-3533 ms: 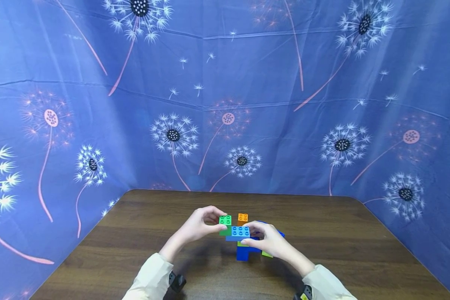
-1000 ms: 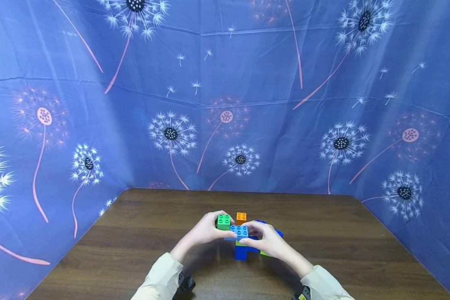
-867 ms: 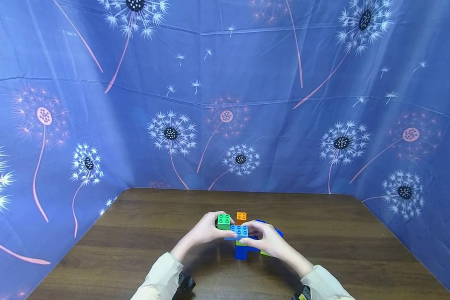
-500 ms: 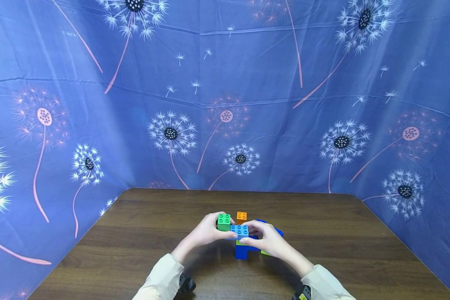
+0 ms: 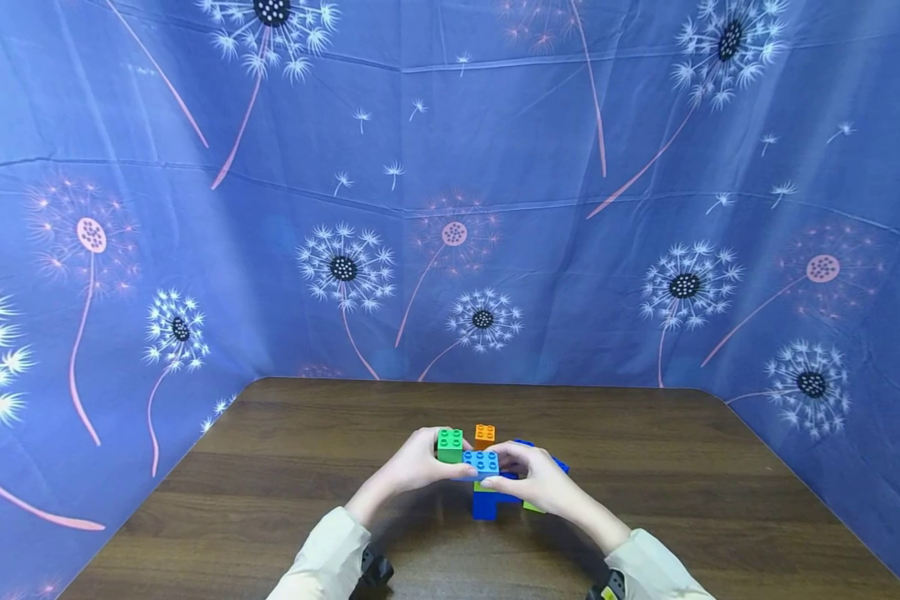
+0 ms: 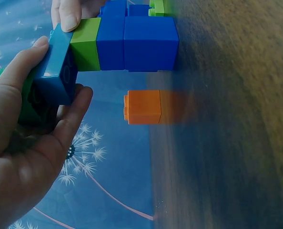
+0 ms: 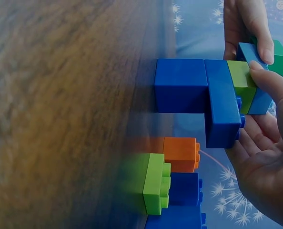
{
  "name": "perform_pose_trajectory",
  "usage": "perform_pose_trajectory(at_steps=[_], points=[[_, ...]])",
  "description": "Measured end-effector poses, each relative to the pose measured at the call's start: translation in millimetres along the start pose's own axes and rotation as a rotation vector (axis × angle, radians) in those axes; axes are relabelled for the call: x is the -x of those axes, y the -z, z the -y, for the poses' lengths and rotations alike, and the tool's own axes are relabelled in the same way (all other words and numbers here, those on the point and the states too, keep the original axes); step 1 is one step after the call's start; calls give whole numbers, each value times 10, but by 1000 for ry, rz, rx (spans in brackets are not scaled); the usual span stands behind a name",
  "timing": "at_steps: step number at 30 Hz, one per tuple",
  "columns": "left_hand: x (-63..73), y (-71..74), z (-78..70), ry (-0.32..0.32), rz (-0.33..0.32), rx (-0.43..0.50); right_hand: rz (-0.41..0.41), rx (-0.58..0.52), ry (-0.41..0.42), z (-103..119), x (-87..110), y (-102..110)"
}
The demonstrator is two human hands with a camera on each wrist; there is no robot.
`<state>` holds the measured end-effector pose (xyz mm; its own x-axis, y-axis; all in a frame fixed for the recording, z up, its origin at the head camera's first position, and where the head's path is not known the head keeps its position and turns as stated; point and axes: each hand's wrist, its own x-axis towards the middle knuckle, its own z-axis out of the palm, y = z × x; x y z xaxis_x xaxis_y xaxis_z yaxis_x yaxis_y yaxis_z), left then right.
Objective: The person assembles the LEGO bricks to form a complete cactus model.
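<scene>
A light-blue toy building brick (image 5: 481, 461) tops a stack in the middle of the table. My left hand (image 5: 416, 461) pinches its left part, thumb on the near side and fingers behind. The green brick (image 5: 450, 450) stands on its left end, partly inside that hand. From the right, my right hand (image 5: 537, 482) pinches the same light-blue brick, its thumb near the seam with the lime brick (image 6: 85, 44) below. Under the lime brick come a long blue brick (image 7: 222, 102) and a blue block (image 7: 180, 86) at the bottom. My right fingertips are partly hidden.
Behind the stack an orange brick (image 5: 485, 432) stands on the wooden table (image 5: 307, 433). Close by, in the right wrist view, are a second lime brick (image 7: 155, 183) and several blue bricks (image 7: 184, 188). A blue dandelion-print cloth (image 5: 570, 275) hangs behind the table.
Since the oldest frame my left hand has shifted right, from pinching the green brick to pinching the light-blue brick. My right hand keeps its hold. Over the last second almost nothing moves.
</scene>
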<state>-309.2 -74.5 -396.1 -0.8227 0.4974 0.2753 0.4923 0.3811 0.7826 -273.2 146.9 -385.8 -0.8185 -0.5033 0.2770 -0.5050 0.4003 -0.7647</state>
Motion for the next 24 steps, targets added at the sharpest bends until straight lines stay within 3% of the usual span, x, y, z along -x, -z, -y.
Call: perform_pose_trajectory(at_steps=[7, 17, 24], points=[[-11, 7, 0, -26, 7, -24, 18, 0, 19, 3, -10, 17], [-6, 20, -46, -14, 25, -10, 22, 14, 59, 49, -2, 41], [-5, 54, -18, -35, 40, -45, 35, 62, 85, -178, -16, 54]])
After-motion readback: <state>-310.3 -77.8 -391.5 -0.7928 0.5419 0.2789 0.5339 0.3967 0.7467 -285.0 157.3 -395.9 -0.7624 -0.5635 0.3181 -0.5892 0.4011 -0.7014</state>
